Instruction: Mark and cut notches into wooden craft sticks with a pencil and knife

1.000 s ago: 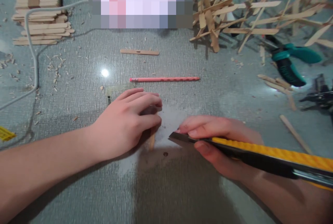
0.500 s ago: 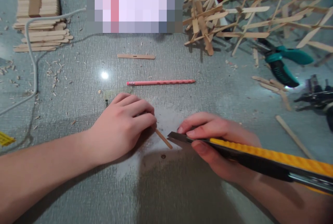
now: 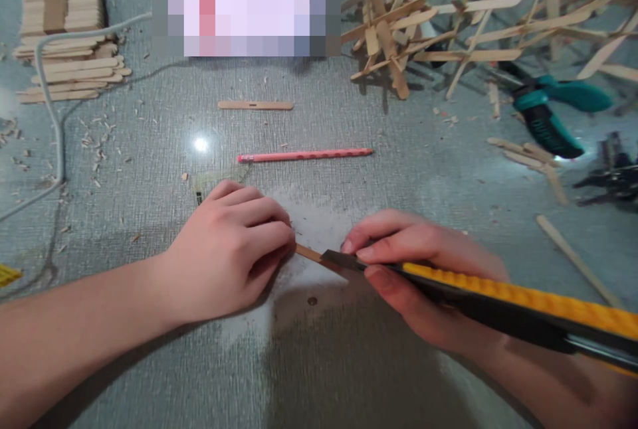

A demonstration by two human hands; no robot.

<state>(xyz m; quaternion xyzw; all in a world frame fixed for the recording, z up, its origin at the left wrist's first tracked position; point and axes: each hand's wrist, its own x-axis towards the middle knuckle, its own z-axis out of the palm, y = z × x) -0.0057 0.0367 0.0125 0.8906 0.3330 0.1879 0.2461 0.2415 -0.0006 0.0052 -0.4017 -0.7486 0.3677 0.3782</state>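
Note:
My left hand (image 3: 234,250) is closed on a thin wooden stick (image 3: 309,252), whose end sticks out to the right from under the fingers. In my right hand (image 3: 419,263) is a yellow and black utility knife (image 3: 498,303), gripped near its blade between thumb and fingers. The blade tip lies over or against the stick; whether it touches is unclear. Beyond the hands lie a pink pencil (image 3: 309,155) and a flat wooden stick with a small dark mark (image 3: 269,105).
A bundle of craft sticks (image 3: 82,0) and a white cable (image 3: 60,123) are at the left. A stick structure (image 3: 478,17), teal-handled pliers (image 3: 548,123) and a loose stick (image 3: 573,259) are at the right. Wood chips are scattered about.
The stick in my left hand has turned, its free end now pointing further right and meeting the blade in view. The whole view has shifted slightly.

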